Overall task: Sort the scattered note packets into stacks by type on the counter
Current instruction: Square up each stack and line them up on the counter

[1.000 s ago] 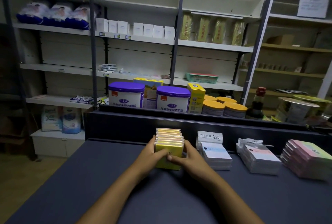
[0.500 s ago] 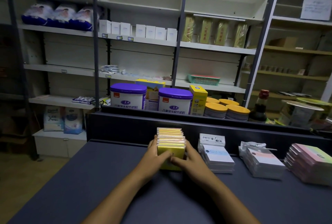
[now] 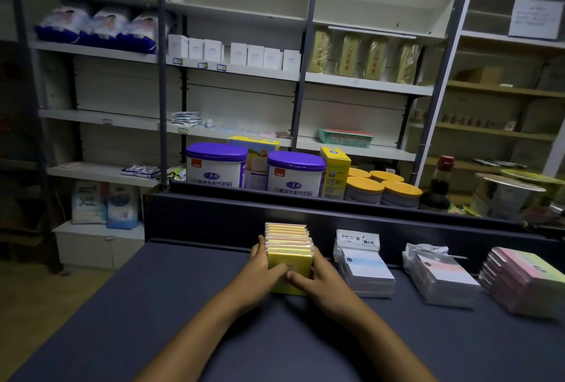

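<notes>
Both hands, left hand (image 3: pixel 260 271) and right hand (image 3: pixel 318 277), clasp the yellow packet stack (image 3: pixel 289 254) in a closed grip from either side, squaring it on the tabletop (image 3: pixel 153 305) beside the white packet stack (image 3: pixel 365 268). Sorting looks nearly finished. Next calls for letting go without toppling it.

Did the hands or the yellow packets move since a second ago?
Hardly at all. The left hand and the right hand still clasp the row of yellow packets from both sides, thumbs meeting on the front packet; nothing was picked up or let go. The blue-and-white stack, the clear-wrapped stack and the pink-and-green stack stayed put on the counter.
</notes>
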A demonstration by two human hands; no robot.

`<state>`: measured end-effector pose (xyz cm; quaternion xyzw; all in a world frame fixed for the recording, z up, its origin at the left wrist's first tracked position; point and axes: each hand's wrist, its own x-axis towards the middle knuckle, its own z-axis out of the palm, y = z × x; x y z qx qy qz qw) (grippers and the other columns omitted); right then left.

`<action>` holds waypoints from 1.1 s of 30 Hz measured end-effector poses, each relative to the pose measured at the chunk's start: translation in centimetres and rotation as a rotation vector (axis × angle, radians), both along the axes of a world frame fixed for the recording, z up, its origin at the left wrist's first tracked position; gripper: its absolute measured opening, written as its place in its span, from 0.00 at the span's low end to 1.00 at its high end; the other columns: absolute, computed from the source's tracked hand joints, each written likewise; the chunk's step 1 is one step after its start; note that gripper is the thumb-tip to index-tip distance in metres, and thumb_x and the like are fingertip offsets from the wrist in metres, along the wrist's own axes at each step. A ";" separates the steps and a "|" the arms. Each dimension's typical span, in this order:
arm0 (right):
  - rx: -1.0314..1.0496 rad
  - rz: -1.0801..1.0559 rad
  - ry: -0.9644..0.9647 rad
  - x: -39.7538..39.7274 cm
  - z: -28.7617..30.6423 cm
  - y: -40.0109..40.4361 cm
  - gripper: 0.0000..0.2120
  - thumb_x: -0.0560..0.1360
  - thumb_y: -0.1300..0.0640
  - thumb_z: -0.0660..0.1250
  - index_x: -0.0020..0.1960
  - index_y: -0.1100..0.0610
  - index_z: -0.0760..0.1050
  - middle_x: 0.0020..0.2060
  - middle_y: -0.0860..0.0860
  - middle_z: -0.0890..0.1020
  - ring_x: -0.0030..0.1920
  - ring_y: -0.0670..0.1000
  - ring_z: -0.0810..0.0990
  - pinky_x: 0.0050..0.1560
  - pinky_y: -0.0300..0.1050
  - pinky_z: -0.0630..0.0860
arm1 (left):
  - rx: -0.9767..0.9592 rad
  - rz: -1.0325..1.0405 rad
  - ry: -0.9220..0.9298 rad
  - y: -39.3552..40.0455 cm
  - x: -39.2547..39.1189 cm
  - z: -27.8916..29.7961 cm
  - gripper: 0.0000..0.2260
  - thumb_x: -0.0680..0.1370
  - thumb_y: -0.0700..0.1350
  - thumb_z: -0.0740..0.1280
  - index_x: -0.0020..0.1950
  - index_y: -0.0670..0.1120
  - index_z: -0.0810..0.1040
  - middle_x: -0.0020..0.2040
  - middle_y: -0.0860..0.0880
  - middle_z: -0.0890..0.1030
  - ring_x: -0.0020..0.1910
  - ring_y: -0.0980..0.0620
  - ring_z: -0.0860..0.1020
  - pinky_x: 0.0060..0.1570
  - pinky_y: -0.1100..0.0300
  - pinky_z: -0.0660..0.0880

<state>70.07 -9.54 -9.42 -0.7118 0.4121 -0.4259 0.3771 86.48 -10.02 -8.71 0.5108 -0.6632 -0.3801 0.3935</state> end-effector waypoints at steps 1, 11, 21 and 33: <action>-0.010 -0.006 -0.002 0.0 0.1 0.0 0.27 0.77 0.69 0.68 0.70 0.51 0.66 0.67 0.48 0.77 0.68 0.47 0.75 0.69 0.44 0.72 | -0.011 0.000 0.003 0.0 0.0 0.0 0.33 0.78 0.40 0.64 0.80 0.43 0.52 0.77 0.45 0.56 0.74 0.50 0.62 0.74 0.53 0.61; -0.053 -0.029 0.030 0.2 0.2 -0.1 0.28 0.76 0.69 0.69 0.72 0.56 0.64 0.67 0.51 0.76 0.68 0.48 0.75 0.71 0.45 0.71 | -0.044 0.003 -0.025 0.1 0.2 0.0 0.34 0.76 0.36 0.66 0.79 0.43 0.55 0.75 0.43 0.58 0.74 0.49 0.63 0.74 0.55 0.61; 0.011 -0.054 0.036 0.0 0.0 -0.5 0.29 0.74 0.70 0.70 0.71 0.57 0.66 0.63 0.49 0.79 0.64 0.46 0.78 0.66 0.41 0.74 | -0.035 -0.032 -0.062 0.1 0.7 0.1 0.36 0.75 0.40 0.71 0.78 0.43 0.56 0.72 0.45 0.60 0.72 0.49 0.65 0.73 0.56 0.63; 0.123 0.061 -0.025 -0.7 1.3 -0.4 0.42 0.65 0.50 0.80 0.73 0.47 0.64 0.65 0.51 0.78 0.63 0.45 0.79 0.57 0.40 0.78 | -0.124 -0.112 0.237 0.4 2.9 2.1 0.48 0.59 0.47 0.80 0.73 0.60 0.60 0.67 0.53 0.71 0.62 0.55 0.76 0.57 0.62 0.77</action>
